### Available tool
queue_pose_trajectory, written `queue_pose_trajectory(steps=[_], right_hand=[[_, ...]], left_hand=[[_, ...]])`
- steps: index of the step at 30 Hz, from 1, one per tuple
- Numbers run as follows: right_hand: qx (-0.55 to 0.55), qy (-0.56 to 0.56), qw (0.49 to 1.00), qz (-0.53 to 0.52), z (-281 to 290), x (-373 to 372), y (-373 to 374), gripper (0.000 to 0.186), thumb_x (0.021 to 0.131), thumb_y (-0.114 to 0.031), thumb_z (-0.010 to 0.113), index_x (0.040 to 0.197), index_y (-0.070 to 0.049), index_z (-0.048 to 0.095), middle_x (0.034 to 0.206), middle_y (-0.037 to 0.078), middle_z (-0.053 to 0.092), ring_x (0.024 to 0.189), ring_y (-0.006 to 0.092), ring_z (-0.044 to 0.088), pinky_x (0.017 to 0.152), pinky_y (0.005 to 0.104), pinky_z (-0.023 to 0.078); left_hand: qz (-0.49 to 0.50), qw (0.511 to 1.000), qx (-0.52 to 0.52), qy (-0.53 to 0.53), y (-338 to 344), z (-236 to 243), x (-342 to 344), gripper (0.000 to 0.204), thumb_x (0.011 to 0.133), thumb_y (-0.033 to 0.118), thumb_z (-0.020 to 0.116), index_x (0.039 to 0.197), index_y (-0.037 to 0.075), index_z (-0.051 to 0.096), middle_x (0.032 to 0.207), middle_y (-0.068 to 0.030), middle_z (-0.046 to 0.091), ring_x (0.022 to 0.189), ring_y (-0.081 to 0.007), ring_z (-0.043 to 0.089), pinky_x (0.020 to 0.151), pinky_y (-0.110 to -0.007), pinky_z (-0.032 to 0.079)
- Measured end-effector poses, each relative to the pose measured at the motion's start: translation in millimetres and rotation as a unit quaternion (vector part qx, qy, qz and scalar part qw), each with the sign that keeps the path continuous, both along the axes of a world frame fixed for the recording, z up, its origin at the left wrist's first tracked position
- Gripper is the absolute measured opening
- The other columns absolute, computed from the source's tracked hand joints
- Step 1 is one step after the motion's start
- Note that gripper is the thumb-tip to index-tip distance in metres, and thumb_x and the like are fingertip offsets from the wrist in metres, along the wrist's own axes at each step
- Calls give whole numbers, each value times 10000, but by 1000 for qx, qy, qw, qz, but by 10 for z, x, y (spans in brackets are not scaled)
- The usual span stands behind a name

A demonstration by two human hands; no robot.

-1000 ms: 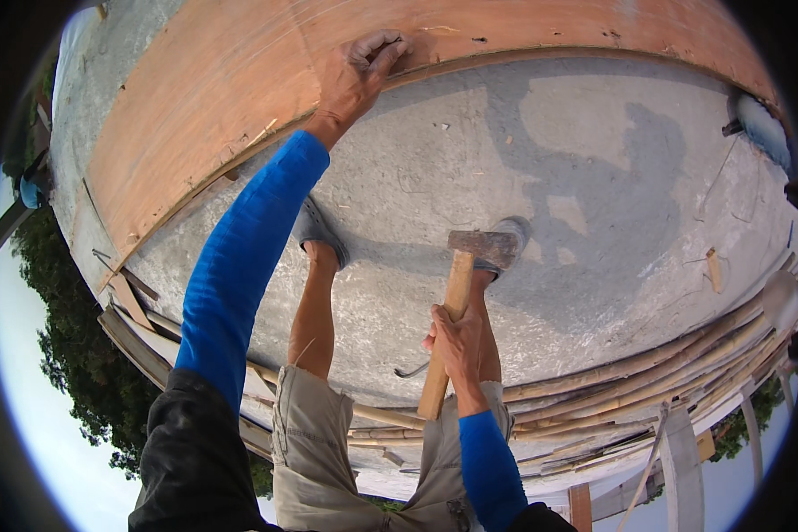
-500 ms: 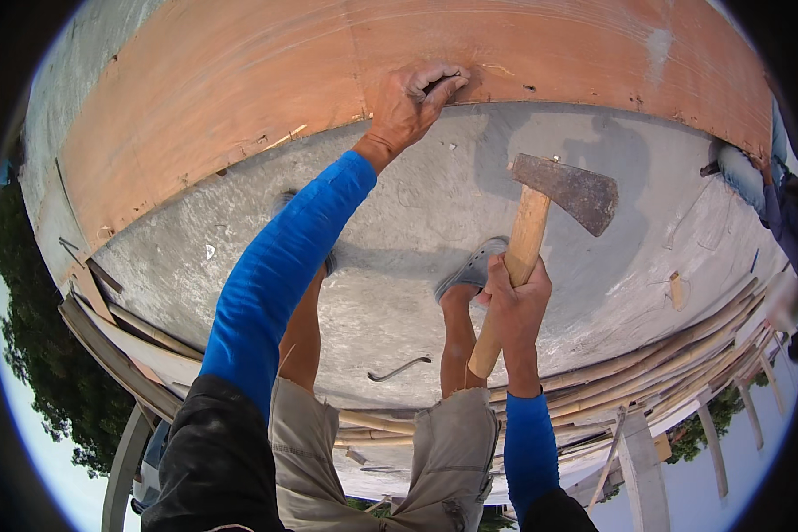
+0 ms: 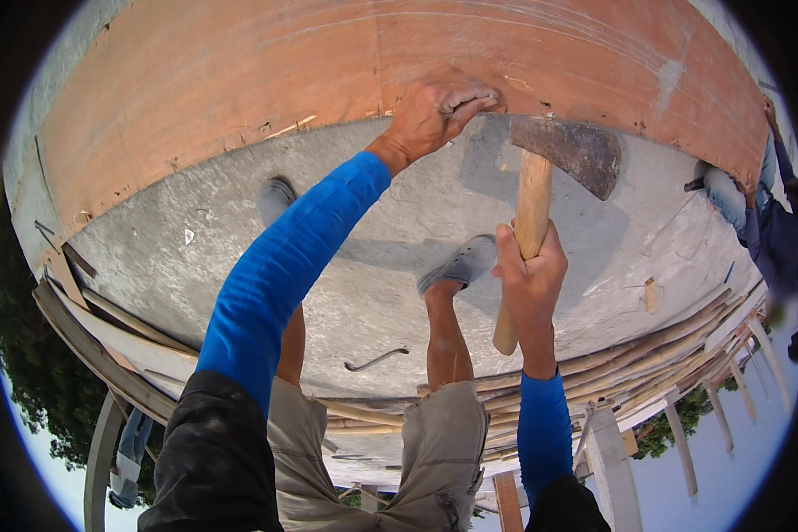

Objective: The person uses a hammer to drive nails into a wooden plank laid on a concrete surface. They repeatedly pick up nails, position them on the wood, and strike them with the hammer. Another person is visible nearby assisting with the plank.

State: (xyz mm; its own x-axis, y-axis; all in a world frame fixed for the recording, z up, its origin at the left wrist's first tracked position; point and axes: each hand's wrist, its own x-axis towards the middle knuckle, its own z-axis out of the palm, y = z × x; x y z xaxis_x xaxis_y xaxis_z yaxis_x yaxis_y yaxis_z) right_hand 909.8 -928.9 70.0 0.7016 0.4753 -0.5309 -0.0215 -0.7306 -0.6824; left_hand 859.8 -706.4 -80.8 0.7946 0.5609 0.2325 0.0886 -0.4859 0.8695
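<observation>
Since the earlier frames the hammer (image 3: 541,191) has swung up and in: its rusty head, formerly out over the slab, now sits just below the lower edge of the plywood form board (image 3: 328,97), just right of the left hand (image 3: 434,111).

Left hand: fingers curled and pressed against the board's lower edge at about 12 o'clock; whether they pinch anything cannot be told.

Right hand (image 3: 530,266): fingers wrapped tight round the pale wooden handle near mid-length, with the butt end sticking out below toward 6 o'clock.

Edges: the concrete slab (image 3: 195,257) ends at stacked timber and bamboo (image 3: 665,355) from 8 to 4 o'clock, with open drop beyond. Free slab lies at 9 and 3 o'clock.

A bent steel rod (image 3: 377,359) lies on the slab near the feet. Another person (image 3: 762,213) crouches at 3 o'clock.
</observation>
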Motion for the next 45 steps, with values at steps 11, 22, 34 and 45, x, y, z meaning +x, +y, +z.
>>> queue_pose_trajectory(steps=[11,22,34,45], right_hand=[[20,-152,985,74,-115,202,313,256,991,-207,759,994,-15,590,638,103,623,548,242,655,544,374,494],[116,-261,952,112,-61,190,326,346,998,-296,768,1090,0,614,732,149,660,639,223,667,606,379,519],[123,-229,963,65,-135,252,122,339,1025,-277,749,1158,2,609,727,94,655,620,180,649,575,372,538],[15,-206,972,111,-384,245,-100,233,994,-184,755,1013,-27,584,665,103,640,573,225,688,551,352,521]], left_hand=[[-3,998,49,-28,-34,-107,-4,195,953,160,778,1136,94,784,1076,-103,778,941,-328,725,831,-399,603],[7,994,100,-54,-45,-133,36,159,927,137,782,1072,74,770,1091,-84,741,931,-320,698,804,-406,586],[11,996,82,15,-101,-97,13,184,932,175,782,1099,95,783,1069,-76,742,940,-312,709,783,-416,584],[8,991,132,-14,-68,-147,43,188,927,152,785,1108,104,784,1025,-74,731,921,-310,698,789,-411,585]])
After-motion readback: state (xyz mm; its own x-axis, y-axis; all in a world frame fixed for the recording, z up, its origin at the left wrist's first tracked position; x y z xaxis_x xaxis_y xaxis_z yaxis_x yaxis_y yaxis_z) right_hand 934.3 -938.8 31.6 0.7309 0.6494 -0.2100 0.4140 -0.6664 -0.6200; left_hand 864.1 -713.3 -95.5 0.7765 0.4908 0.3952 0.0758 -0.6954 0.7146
